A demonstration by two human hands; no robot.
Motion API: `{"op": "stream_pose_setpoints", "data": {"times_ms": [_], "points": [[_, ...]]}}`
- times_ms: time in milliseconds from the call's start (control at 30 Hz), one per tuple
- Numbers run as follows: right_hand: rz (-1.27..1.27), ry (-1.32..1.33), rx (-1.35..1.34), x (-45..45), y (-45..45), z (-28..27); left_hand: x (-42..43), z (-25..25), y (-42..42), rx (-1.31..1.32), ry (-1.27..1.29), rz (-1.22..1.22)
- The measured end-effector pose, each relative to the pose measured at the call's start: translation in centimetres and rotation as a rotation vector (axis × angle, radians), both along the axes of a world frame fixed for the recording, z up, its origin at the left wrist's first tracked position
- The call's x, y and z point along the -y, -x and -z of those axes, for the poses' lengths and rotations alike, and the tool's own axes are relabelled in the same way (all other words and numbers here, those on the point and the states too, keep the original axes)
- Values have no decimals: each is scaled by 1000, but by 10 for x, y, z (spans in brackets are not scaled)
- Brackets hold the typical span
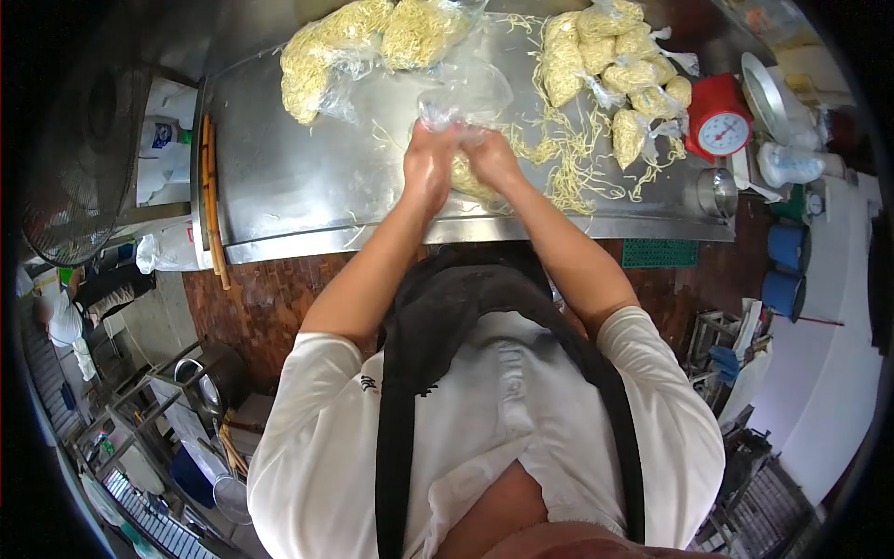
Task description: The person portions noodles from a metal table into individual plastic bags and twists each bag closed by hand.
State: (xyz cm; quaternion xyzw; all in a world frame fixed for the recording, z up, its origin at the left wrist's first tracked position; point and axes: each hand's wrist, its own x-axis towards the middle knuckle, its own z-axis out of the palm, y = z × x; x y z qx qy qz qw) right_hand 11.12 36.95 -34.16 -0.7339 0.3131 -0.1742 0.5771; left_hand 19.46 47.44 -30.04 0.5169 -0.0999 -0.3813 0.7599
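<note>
I see the left hand (428, 160) and right hand (491, 156) close together, both gripping clear plastic (440, 115) over the table (298, 172), loose noodles (575, 175) strewn to their right.

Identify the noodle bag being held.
The noodle bag between left hand and right hand, its plastic gathered there; the other bags lie untouched on the table.

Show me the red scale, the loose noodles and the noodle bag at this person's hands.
Red scale (721, 133), head view: on its round dial.
Loose noodles (574, 170), head view: amid the spread strands.
Noodle bag (471, 179), head view: on its filled part.
</note>
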Motion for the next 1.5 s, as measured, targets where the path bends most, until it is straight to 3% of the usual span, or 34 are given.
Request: {"op": "stream_pose_setpoints", "data": {"times_ms": [67, 167, 200, 333, 433, 467, 500, 567, 600, 633, 667, 700, 733, 767, 800, 833, 900, 1000, 1067, 1100, 1133, 1233, 1333, 1433, 1500], "points": [[95, -306, 177, 9, -4, -10, -21, -7, 15, 791, -265, 18], [185, -847, 458, 7, -13, -30, -21, 11, 47, 1133, -436, 86], [239, -864, 499, -1, -17, -43, -14, 19, 43, 1196, -462, 112], [246, -798, 479, -18, -20, -69, 2, 35, 29, 1052, -275, 68], [230, -630, 247, -26, -9, -89, 4, 8, 7, 592, -83, 465], [160, -522, 217, -26, -3, -86, 4, 16, -22, 681, -227, 835], [91, -414, 181, -26, 5, -80, 7, -10, -40, 806, -320, 890], [2, -73, 196, -34, 18, -81, 19, 20, -83, 1458, -122, 596], [-22, 169, 261, -37, 17, -91, 24, 14, -97, 1405, -362, 317], [-43, 413, 326, -37, 16, -99, 19, 11, -101, 1259, -581, 341], [-121, 659, 209, -27, 13, -99, 12, -23, -99, 1107, -789, 365], [-93, 711, 69, -25, 11, -112, 14, -43, -99, 950, -986, 385], [-72, 749, -80, -30, 13, -126, 15, -14, -94, 437, -862, 691], [-56, 785, -226, -32, 12, -134, 6, -29, -60, 122, -626, 572], [-193, 794, -306, -27, 16, -131, 0, -44, -22, -183, -384, 440], [-215, 711, -223, -28, 22, -126, 10, 1, -15, -555, -125, 352], [-256, 554, -63, -31, 40, -109, 17, -14, 6, -743, 29, 188], [-308, -159, -183, -9, 81, -81, -2, 30, -2, -480, -15, 322], [-230, -482, -193, 4, 80, -56, -24, 31, 0, 247, -279, 644], [-264, -177, -162, 7, 69, -47, -31, 28, -2, 626, -401, 799], [-252, 144, -152, 10, 57, -39, -30, 42, -14, 1207, -573, 891], [-63, 282, -40, 5, 23, 18, -29, 36, -17, 1180, -514, 774], [-151, 407, -308, -8, 17, 28, -25, 70, -14, 1083, -479, 745], [11, 100, -13, -24, 32, 39, -30, 90, -13, 807, -492, 635], [-17, 394, 0, -34, 43, 33, -33, 92, 1, 801, -489, 549]]}}
